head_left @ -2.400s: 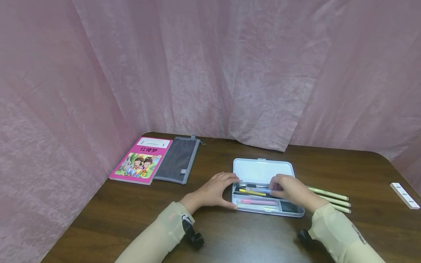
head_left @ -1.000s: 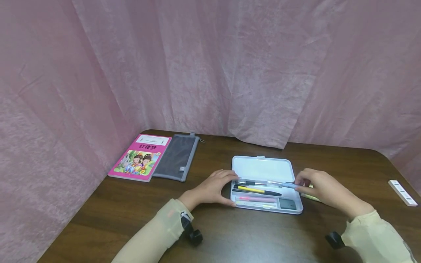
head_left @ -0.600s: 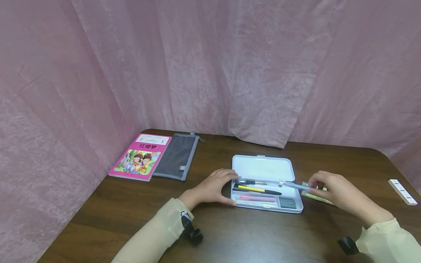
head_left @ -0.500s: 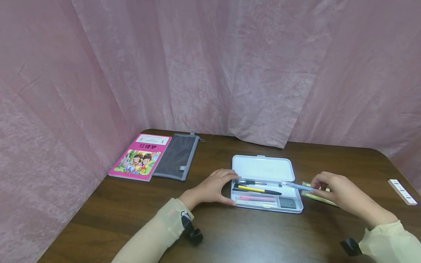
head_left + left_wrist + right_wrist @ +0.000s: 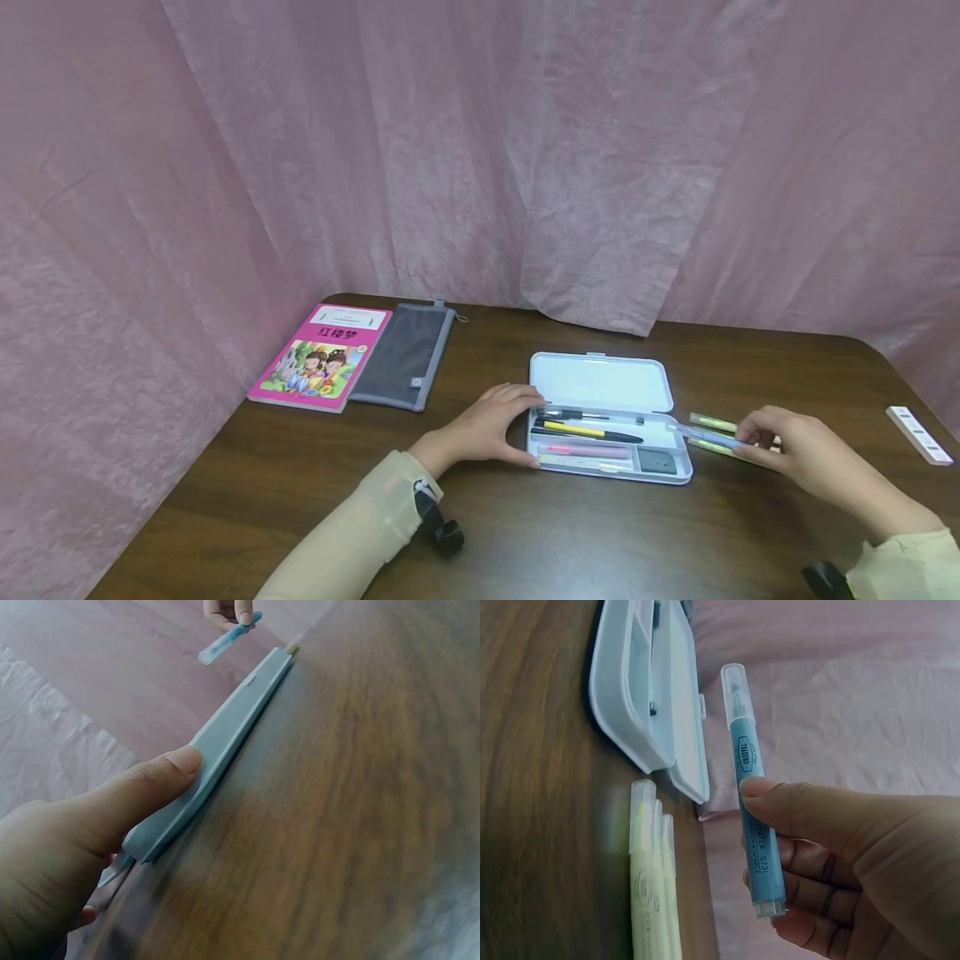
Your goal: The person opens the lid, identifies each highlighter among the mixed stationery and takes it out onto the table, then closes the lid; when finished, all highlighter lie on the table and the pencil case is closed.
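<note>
My right hand (image 5: 802,446) pinches a blue highlighter (image 5: 756,817) with a clear cap, between thumb and fingers. It hangs above the table, right of the open pencil case (image 5: 534,475). Below it lie several pale yellow-green highlighters (image 5: 646,900), partly hidden by the hand in the head view. My left hand (image 5: 483,429) grips the case's left end, its thumb on the near wall and its fingers at the far side. Inside the case are a yellow-and-black pen (image 5: 577,431), dark pens, a pink highlighter (image 5: 588,452) and a dark grey block (image 5: 656,461) in the small compartment.
A pink book (image 5: 318,358) and a grey mesh zip pouch (image 5: 405,354) lie at the left of the brown table (image 5: 570,542). A white strip with dark marks (image 5: 918,435) is at the far right. Pink curtains (image 5: 480,150) hang behind and on the left.
My right hand has taken the blue highlighter out of the case and carried it right, over the yellow-green ones. The left hand stays on the case.
</note>
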The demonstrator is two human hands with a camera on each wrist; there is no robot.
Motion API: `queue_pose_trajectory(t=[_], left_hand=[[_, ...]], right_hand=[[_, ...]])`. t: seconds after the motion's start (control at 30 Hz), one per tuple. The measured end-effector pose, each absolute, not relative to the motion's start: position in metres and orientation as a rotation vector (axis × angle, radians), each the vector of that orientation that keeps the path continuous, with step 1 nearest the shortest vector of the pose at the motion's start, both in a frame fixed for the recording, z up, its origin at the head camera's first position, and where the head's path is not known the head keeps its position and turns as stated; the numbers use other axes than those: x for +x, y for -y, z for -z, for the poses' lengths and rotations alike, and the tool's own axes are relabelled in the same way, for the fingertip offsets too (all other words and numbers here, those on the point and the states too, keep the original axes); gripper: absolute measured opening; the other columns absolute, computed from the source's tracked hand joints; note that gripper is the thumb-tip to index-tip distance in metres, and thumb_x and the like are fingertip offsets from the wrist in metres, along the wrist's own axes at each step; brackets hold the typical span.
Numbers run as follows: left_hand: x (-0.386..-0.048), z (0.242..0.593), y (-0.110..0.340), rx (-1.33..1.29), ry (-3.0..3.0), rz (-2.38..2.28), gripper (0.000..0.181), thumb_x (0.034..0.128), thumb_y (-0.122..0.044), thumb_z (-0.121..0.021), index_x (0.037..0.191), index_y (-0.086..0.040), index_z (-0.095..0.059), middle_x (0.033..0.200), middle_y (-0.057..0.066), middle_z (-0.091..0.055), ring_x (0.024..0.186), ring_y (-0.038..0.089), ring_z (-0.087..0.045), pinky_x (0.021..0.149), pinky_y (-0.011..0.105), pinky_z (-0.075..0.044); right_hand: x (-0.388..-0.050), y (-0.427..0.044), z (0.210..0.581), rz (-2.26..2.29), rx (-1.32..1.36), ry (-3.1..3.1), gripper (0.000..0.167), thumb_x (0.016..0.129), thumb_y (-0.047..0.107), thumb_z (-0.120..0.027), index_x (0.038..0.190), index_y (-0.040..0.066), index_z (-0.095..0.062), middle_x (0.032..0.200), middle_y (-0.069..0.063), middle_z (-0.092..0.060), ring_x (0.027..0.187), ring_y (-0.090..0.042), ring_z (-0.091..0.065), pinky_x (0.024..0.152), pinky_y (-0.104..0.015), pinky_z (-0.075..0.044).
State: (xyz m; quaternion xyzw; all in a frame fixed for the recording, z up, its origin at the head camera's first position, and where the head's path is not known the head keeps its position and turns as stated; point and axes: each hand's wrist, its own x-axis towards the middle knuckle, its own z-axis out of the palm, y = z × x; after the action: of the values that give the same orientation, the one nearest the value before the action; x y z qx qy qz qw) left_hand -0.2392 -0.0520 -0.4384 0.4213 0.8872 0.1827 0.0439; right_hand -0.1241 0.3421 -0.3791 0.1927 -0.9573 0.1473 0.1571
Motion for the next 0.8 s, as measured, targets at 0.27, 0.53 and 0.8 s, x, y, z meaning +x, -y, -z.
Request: queue_pose_trajectory(t=[0.27, 0.53, 0.8], left_hand=[[-0.239, 0.439, 0.052, 1.299, -2.711, -0.566, 0.084, 0.0732, -0.062, -0.073, 0.142, -0.023, -0.044, 0.15, -0.002, -0.041, 0.143, 0.015, -0.033, 0.122, 0.043, -0.021], [-0.239, 0.439, 0.052, 1.309, -2.715, -0.56, 0.084, 0.0731, -0.062, -0.073, 0.142, -0.023, -0.044, 0.149, -0.002, -0.041, 0.143, 0.015, -0.033, 0.122, 0.042, -0.022], [-0.238, 0.437, 0.052, 1.309, -2.715, -0.558, 0.084, 0.0728, -0.062, -0.073, 0.142, -0.023, -0.044, 0.149, -0.002, -0.041, 0.142, 0.015, -0.033, 0.122, 0.042, -0.022]], right_hand=[[-0.117, -0.355, 0.391, -0.427, 0.523, 2.728, 0.029, 0.067, 0.01, -0.081, 0.074, 0.026, -0.058, 0.072, 0.025, -0.046, 0.067, 0.012, -0.038, 0.053, -0.017, -0.035], [-0.112, -0.365, 0.402, -0.455, 0.511, 2.726, 0.028, 0.068, 0.008, -0.081, 0.075, 0.023, -0.058, 0.072, 0.025, -0.046, 0.067, 0.014, -0.038, 0.052, -0.017, -0.037], [-0.113, -0.374, 0.412, -0.464, 0.523, 2.718, 0.027, 0.068, 0.008, -0.081, 0.075, 0.023, -0.059, 0.072, 0.026, -0.047, 0.067, 0.014, -0.039, 0.053, -0.015, -0.038]])
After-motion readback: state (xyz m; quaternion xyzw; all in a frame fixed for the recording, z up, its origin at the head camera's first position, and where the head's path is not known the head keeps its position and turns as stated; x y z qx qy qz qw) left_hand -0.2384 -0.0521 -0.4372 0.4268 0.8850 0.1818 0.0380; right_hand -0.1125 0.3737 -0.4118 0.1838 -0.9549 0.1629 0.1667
